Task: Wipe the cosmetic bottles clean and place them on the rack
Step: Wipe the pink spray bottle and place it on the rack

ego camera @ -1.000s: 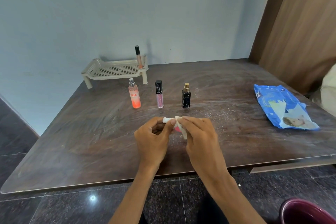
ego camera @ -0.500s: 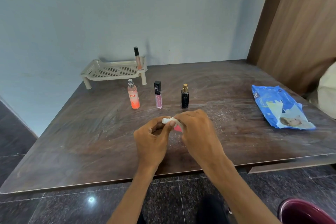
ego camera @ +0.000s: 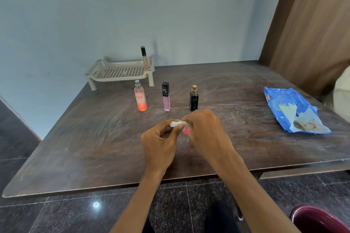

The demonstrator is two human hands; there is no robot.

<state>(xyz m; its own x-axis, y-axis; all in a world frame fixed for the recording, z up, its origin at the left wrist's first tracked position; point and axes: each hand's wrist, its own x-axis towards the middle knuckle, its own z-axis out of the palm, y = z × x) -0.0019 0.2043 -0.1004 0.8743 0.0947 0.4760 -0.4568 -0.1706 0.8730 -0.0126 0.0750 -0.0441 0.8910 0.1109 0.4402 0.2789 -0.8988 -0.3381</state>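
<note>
One dark brown table [ego camera: 85, 147] carries every item. Blue wipes packet [ego camera: 291, 109] lies flat near the right edge, well apart from the rest. Beige perforated rack [ego camera: 121, 71] stands at the far left by the wall. Left hand [ego camera: 160, 143] and right hand [ego camera: 206, 132] meet over the near middle. Behind them, upright in a row: orange spray bottle [ego camera: 140, 98], gold-topped black bottle [ego camera: 194, 99], pink gloss tube [ego camera: 166, 97] between these. Slim black-capped tube [ego camera: 144, 58] stands on the rack's right end. Small pink bottle [ego camera: 186, 130] is held between both hands, fingers curled round it; white material [ego camera: 175, 124] shows at the fingertips.
</note>
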